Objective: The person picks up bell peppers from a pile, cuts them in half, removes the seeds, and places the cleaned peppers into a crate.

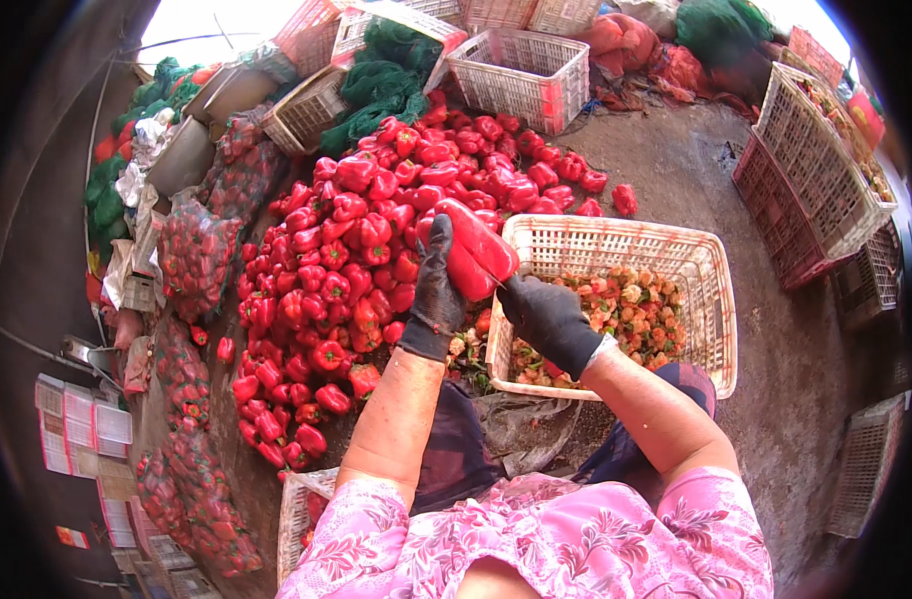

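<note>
My left hand [435, 288], in a dark work glove, grips a large red bell pepper [472, 251]. The pepper is tilted, its lower end towards my right hand [549, 318]. That gloved hand is closed around a small knife, mostly hidden by the fingers; a bit of thin blade [500, 284] shows against the pepper's end. Below and beyond my right hand stands a white plastic crate [714, 307], holding many cut pepper cores with stems [639, 303]. A big heap of red bell peppers [351, 247] lies on the ground to the left and ahead.
Filled mesh sacks of peppers [197, 251] line the left side. An upright white crate [527, 71] and green netting [384, 78] lie beyond the heap. Stacked crates [815, 165] rise at right. Another crate [295, 517] sits by my left elbow. Trimmings [471, 359] litter the ground.
</note>
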A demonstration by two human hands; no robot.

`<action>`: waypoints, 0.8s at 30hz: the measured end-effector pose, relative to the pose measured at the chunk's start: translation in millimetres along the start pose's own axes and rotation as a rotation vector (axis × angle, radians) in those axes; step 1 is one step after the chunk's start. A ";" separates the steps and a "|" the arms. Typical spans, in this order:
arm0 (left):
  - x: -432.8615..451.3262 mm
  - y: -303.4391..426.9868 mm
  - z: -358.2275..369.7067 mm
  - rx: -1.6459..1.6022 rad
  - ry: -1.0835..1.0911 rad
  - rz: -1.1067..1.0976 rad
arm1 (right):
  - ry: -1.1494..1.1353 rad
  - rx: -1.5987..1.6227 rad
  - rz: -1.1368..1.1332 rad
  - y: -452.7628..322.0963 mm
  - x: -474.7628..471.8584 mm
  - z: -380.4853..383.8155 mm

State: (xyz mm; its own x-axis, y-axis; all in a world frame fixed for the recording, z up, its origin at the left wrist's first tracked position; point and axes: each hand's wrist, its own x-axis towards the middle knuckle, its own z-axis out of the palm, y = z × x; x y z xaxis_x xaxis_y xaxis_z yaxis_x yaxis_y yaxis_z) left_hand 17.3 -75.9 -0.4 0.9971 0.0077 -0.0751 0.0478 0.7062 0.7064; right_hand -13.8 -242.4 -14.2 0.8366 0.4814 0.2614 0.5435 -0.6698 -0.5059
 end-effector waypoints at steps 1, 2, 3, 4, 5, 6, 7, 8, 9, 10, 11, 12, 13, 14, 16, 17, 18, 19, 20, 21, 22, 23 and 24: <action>2.7 -2.8 -4.1 -0.019 0.017 -0.013 | -0.021 -0.020 0.011 1.6 -1.2 -0.4; 5.1 -4.2 -9.2 -0.038 0.035 -0.025 | -0.013 0.006 -0.016 4.7 -1.5 -2.5; 6.7 -9.4 -11.5 -0.062 0.053 -0.049 | -0.044 0.005 -0.029 14.7 -2.6 -4.1; 5.1 -7.3 -6.6 -0.115 0.075 -0.077 | -0.074 0.007 -0.051 24.8 -0.4 -7.8; 13.5 -8.9 -19.7 -0.162 0.084 -0.076 | -0.104 0.010 -0.073 34.5 -0.4 -11.3; 25.8 -6.6 -46.0 -0.205 0.096 -0.064 | -0.041 0.127 -0.103 38.9 -2.3 -17.7; 34.6 -7.3 -66.1 -0.256 0.106 -0.059 | 0.104 0.285 -0.071 37.2 -3.7 -22.5; 37.7 -11.8 -74.8 -0.081 0.175 0.045 | 0.114 0.572 0.070 35.8 -0.5 -24.2; 36.3 -21.2 -66.6 -0.031 0.223 0.053 | 0.132 0.850 0.228 36.6 4.1 -24.1; 29.2 -25.9 -48.0 0.027 0.272 0.066 | 0.244 0.787 0.199 40.4 8.6 -14.6; 22.8 -28.9 -32.4 0.084 0.318 0.088 | 0.148 0.935 0.312 35.6 11.6 -12.5; 19.1 -38.1 -21.3 0.262 0.276 0.248 | 0.274 0.862 0.223 39.6 15.8 4.2; 12.4 -42.0 -11.3 0.277 0.300 0.187 | 0.243 0.789 0.214 38.9 17.6 8.4; 9.9 -51.2 -8.9 0.392 0.331 0.251 | 0.214 0.714 0.202 38.7 19.9 11.6; 2.7 -60.6 -7.4 0.537 0.322 0.289 | 0.047 1.108 0.259 40.4 20.1 12.3; -0.2 -59.2 -9.3 0.563 0.284 0.270 | -0.082 1.220 0.346 43.0 15.9 7.4; -2.4 -58.0 -9.0 0.588 0.241 0.247 | -0.204 1.317 0.452 43.9 10.1 -0.5; -5.2 -53.9 -8.3 0.563 0.208 0.208 | -0.192 1.366 0.422 47.8 8.1 -1.0; -8.4 -49.4 -7.6 0.537 0.176 0.168 | -0.179 1.414 0.392 51.8 6.5 -0.5; -12.8 -43.1 -8.8 0.516 0.154 0.137 | -0.226 1.473 0.446 51.1 6.5 -5.3; -13.8 -41.2 -10.3 0.546 0.103 0.168 | -0.266 1.526 0.507 48.8 7.4 -13.9; -11.3 -35.9 -18.1 0.220 0.056 -0.073 | -0.289 1.718 0.626 40.2 5.9 -23.1; -12.0 -32.2 -4.4 0.047 -0.028 -0.196 | -0.255 1.757 0.618 58.2 2.8 -10.4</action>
State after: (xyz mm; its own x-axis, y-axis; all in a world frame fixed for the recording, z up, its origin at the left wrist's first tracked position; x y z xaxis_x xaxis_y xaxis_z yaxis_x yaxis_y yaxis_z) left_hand 3.6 -95.6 -25.3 0.9698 -0.1465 -0.1951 0.2428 0.6584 0.7124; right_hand 20.8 -285.9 -34.3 0.7425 0.6029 -0.2919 -0.6096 0.4276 -0.6675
